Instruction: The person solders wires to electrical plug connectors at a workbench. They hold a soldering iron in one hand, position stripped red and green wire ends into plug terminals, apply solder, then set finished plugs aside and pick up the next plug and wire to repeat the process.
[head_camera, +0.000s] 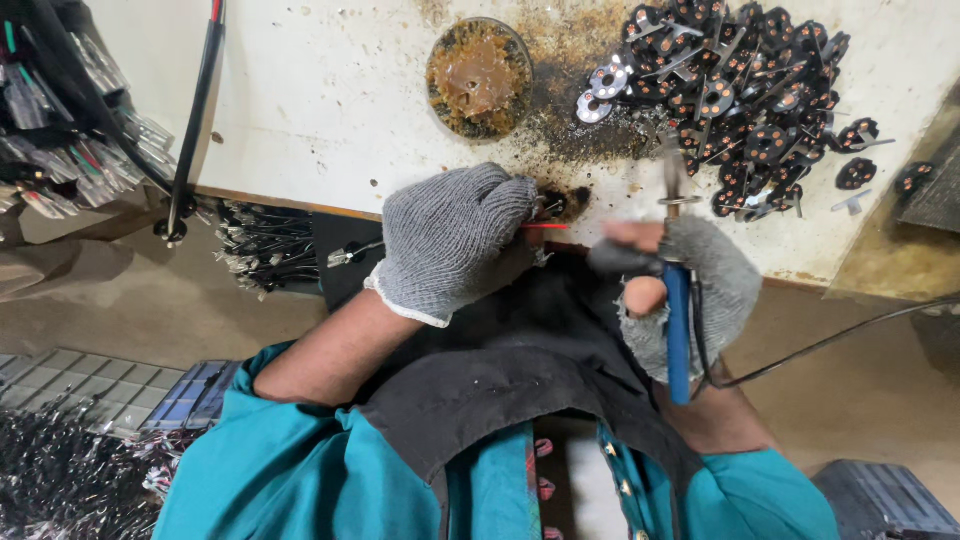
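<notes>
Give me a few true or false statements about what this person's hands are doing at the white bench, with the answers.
1. The right hand holds a blue-handled soldering iron. True.
2. The left hand is bare. False: it wears a grey knitted glove; a thin red wire sticks out beside it.
3. The round tin of brown paste sits on the white bench. True.
4. The pile of small dark round parts lies on the person's lap. False: it lies on the bench, at the far right.
5. The iron's tip points toward the person's body. False: it points away, toward the bench.
</notes>
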